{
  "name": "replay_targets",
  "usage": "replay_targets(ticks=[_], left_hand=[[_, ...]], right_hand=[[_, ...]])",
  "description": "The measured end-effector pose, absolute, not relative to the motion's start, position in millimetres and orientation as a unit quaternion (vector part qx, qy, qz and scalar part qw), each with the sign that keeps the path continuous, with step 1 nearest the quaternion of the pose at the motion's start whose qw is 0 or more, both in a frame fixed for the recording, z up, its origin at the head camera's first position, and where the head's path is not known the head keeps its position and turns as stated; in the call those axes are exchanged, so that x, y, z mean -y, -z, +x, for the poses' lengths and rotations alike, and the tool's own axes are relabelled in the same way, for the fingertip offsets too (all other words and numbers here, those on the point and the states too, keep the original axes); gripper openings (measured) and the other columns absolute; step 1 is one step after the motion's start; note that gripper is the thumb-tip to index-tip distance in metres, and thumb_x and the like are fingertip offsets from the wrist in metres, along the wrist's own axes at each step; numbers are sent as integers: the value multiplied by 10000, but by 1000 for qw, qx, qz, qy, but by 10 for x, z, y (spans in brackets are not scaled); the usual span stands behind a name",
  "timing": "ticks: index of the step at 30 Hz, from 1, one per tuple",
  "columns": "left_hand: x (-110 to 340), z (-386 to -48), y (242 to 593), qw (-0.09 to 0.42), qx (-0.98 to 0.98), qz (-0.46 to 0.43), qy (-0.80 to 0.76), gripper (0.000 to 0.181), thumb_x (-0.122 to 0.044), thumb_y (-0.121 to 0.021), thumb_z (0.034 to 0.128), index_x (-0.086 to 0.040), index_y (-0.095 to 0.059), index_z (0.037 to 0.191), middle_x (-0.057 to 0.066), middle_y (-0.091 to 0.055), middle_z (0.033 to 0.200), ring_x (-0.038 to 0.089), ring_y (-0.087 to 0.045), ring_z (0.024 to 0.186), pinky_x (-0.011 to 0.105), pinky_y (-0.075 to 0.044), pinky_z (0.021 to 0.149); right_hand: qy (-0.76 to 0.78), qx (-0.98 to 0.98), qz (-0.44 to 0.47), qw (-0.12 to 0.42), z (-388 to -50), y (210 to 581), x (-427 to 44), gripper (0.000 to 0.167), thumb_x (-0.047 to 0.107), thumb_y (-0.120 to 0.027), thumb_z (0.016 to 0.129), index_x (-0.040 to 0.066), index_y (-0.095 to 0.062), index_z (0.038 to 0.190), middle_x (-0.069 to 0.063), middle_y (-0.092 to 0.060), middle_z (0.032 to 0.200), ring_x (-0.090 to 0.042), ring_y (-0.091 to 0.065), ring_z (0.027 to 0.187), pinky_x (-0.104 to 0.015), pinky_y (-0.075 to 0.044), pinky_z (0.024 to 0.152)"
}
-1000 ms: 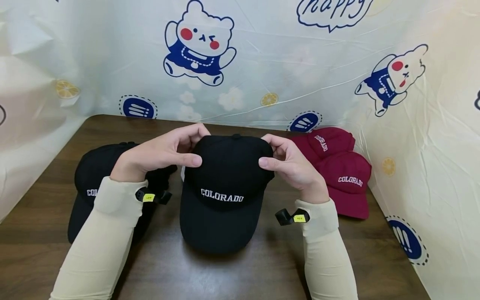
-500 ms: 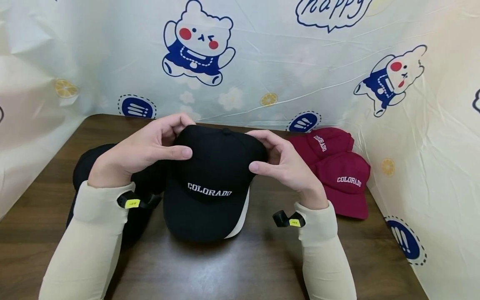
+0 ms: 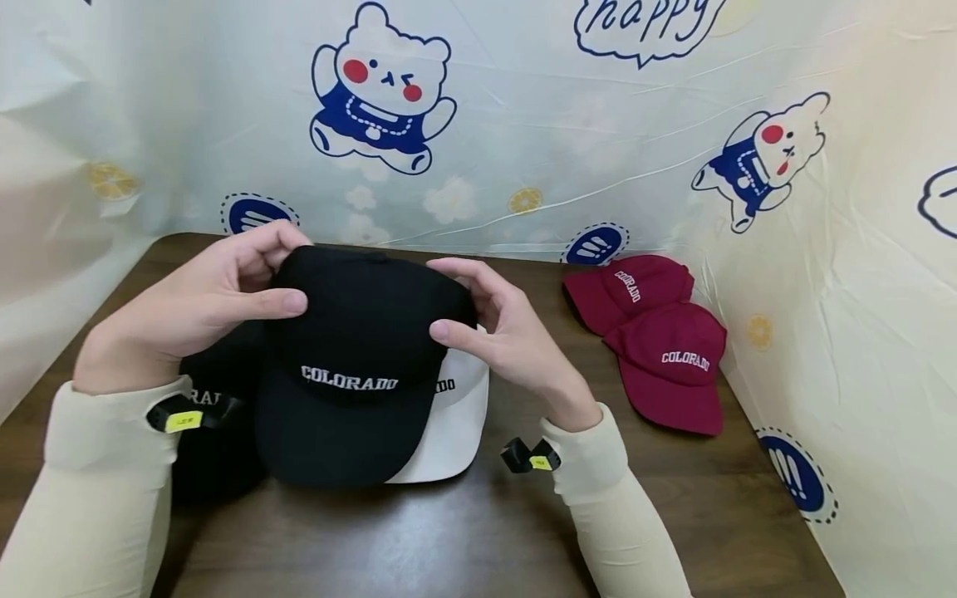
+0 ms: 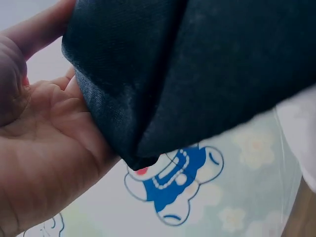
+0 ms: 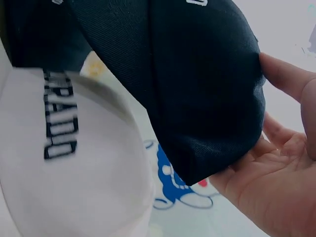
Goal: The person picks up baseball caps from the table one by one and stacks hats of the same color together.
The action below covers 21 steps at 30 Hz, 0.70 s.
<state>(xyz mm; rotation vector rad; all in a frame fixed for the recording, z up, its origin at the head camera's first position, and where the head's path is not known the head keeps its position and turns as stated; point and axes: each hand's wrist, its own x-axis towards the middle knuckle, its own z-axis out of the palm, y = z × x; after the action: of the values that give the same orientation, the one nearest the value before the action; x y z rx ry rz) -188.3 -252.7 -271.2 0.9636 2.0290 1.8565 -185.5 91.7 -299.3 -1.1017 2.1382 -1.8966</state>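
Note:
A black baseball cap (image 3: pixel 359 332) with white COLORADO lettering is held up between both hands, its brim toward me. My left hand (image 3: pixel 202 299) grips the crown's left side, thumb in front and fingers behind. On the crown's other side, my right hand (image 3: pixel 508 332) holds it the same way. Behind it, partly covered, is a white cap (image 3: pixel 456 423) with dark lettering. Another black cap (image 3: pixel 217 448) lies at the left, largely hidden by the left hand and the held cap. In the right wrist view the held cap (image 5: pixel 207 98) hangs beside the white cap (image 5: pixel 94 187).
Two dark red COLORADO caps, a rear one (image 3: pixel 635 286) and a front one (image 3: pixel 673 365), overlap at the right of the wooden table (image 3: pixel 463 540). A printed sheet (image 3: pixel 508 124) with cartoon bears encloses the back and sides.
Both hands have carried the black cap to the left, toward the other black cap. More of the white cap behind it now shows. The dark red caps stay in place on the table.

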Motion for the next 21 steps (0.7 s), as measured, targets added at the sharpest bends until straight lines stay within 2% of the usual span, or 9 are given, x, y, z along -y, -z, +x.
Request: replay_targets(ticks=[4, 10, 16, 18, 21], left_hand=[[2730, -1856, 2766, 111, -684, 333, -640, 372, 215, -543, 975, 13, -553, 1286, 122, -722, 1080, 222, -720, 948, 280, -572, 821], [3022, -1805, 2812, 102, -705, 299, -635, 366, 239, -510, 973, 59, -525, 1292, 157, -718, 1062, 247, -707, 941, 305, -583, 782], [3369, -1829, 2847, 66, -773, 266, -572, 408, 245, -526, 968, 34, -534, 1318, 131, -717, 1019, 240, -716, 875, 307, -592, 725], [3468, -1842, 2848, 45, -800, 251, -543, 420, 249, -543, 958, 16, -548, 1308, 111, -728, 992, 228, -719, 841, 294, -573, 711], [3635, -1895, 2892, 40, -789, 264, -554, 445, 279, -517, 946, 14, -563, 1300, 116, -737, 984, 219, -720, 823, 290, -549, 689]], right_hand=[[611, -697, -373, 41, -1831, 3004, -767, 595, -7, -718, 982, 103, -519, 1532, -50, -627, 1419, -230, -651, 1209, -424, -516, 1084], [605, -701, -375, 52, -1819, 3015, -501, 585, 32, -731, 990, 91, -521, 1532, -42, -613, 1446, -163, -645, 1196, -361, -516, 1075], [618, -685, -379, 71, -1832, 3016, -237, 566, 52, -724, 1003, 65, -515, 1529, -52, -608, 1449, -97, -636, 1185, -319, -513, 1071], [622, -682, -376, 82, -1836, 3009, -151, 562, 62, -722, 1008, 72, -512, 1529, -49, -613, 1433, -78, -635, 1180, -304, -516, 1065], [623, -685, -364, 101, -1852, 3004, -14, 553, 85, -720, 1016, 97, -511, 1528, -28, -624, 1392, -56, -634, 1165, -275, -520, 1051]])
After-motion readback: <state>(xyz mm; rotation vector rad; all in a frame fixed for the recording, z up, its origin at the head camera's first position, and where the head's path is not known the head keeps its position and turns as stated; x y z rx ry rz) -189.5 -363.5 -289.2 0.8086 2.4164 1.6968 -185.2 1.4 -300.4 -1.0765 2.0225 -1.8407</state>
